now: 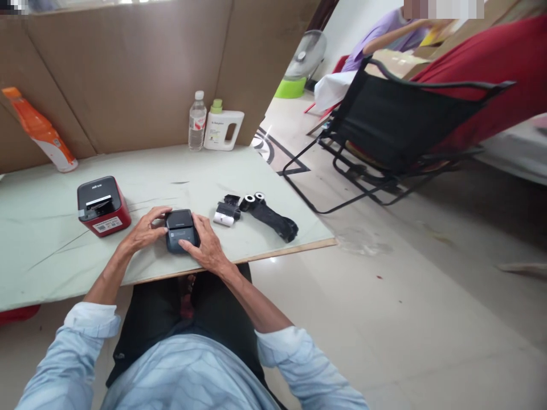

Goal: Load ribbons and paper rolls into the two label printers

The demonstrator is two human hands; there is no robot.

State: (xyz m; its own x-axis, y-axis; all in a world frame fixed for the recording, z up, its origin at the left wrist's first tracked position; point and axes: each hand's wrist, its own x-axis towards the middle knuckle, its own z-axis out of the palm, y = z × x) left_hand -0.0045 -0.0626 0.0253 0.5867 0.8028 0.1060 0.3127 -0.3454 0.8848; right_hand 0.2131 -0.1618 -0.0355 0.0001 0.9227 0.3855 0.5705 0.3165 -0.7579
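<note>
Between my hands, near the front edge of the table [154,171], sits a small dark portable printer [182,234] with its lid closed. My left hand [147,230] holds its left side, fingers along the back corner. On the right side my right hand [207,242] grips it, thumb resting on the front top face. Further left stands a red and black desktop receipt printer [102,205] with a slot on top. To the right lie a white roll with black film [226,210] and a black ribbon [273,219] with two small white-cored rolls.
Along the cardboard wall [141,74] stand an orange bottle [40,131], a clear plastic bottle [197,122] and a white jug [222,128]. Right of the table are a black folding chair [376,114], a fan [305,54] and a person in a purple top [382,37].
</note>
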